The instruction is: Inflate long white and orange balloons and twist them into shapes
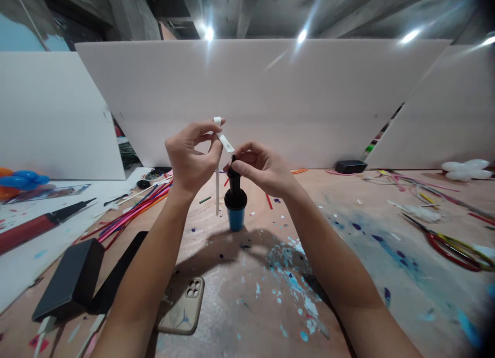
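Observation:
Pinched between the thumb and fingers of my left hand (197, 151) is a limp white strip (227, 143) that looks like a deflated long balloon. Its thin tail hangs down below the fingers. Just to the right, my right hand (263, 167) closes its thumb and fingers around the tip of a small upright balloon pump (235, 218), blue at the base with a black stepped nozzle. The strip's lower end comes close to that tip; whether they touch is hard to tell. The pump stands on the paint-stained table (240, 296).
A bundle of long limp balloons (127, 213) and a red pump (34, 229) lie left. Nearer are a black box (69, 280) with a cable and a phone (181, 306). Scissors (452, 244) and a white balloon shape (466, 169) lie right. White boards (263, 100) stand behind.

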`<control>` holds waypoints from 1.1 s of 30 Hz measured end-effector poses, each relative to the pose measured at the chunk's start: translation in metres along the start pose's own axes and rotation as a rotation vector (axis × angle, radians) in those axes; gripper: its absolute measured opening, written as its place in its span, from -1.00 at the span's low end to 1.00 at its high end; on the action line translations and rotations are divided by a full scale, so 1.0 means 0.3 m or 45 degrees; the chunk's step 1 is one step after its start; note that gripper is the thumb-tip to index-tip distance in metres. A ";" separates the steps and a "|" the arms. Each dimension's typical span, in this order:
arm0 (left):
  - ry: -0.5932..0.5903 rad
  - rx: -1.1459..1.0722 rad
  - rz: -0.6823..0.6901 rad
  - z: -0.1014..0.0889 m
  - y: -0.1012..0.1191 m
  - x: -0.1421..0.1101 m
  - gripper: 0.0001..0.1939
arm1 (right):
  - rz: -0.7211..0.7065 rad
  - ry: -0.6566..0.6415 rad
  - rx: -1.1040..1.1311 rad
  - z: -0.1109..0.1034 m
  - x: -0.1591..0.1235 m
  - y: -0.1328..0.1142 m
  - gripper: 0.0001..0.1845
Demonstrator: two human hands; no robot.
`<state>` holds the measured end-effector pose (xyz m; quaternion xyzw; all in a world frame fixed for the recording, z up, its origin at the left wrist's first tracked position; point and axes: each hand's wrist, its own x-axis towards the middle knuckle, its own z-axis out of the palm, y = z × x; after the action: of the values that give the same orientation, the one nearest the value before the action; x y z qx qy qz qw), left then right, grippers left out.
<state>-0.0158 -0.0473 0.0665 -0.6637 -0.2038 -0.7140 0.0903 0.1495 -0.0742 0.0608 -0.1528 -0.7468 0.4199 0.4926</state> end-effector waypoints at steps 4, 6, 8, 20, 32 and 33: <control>-0.023 0.004 0.010 -0.004 -0.011 -0.001 -0.79 | 0.002 -0.008 -0.004 -0.002 -0.001 0.000 -0.70; -0.028 0.005 0.031 -0.005 -0.014 -0.002 -0.79 | -0.008 -0.007 0.001 -0.001 -0.001 0.001 -0.71; -0.020 0.000 0.053 -0.005 -0.014 -0.003 -0.78 | -0.012 -0.011 0.008 -0.001 -0.001 0.001 -0.72; -0.024 0.009 0.062 -0.005 -0.009 -0.004 -0.79 | -0.019 -0.035 -0.005 0.011 -0.003 -0.008 -0.72; -0.002 0.089 0.118 -0.007 0.000 -0.002 -0.75 | -0.019 -0.037 -0.028 0.014 -0.002 -0.007 -0.72; -0.003 0.092 0.116 -0.007 0.003 -0.002 -0.75 | -0.017 -0.037 -0.032 0.014 -0.002 -0.008 -0.72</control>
<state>-0.0175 -0.0490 0.0661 -0.6695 -0.1992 -0.7005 0.1465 0.1465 -0.0782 0.0615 -0.1478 -0.7602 0.4094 0.4824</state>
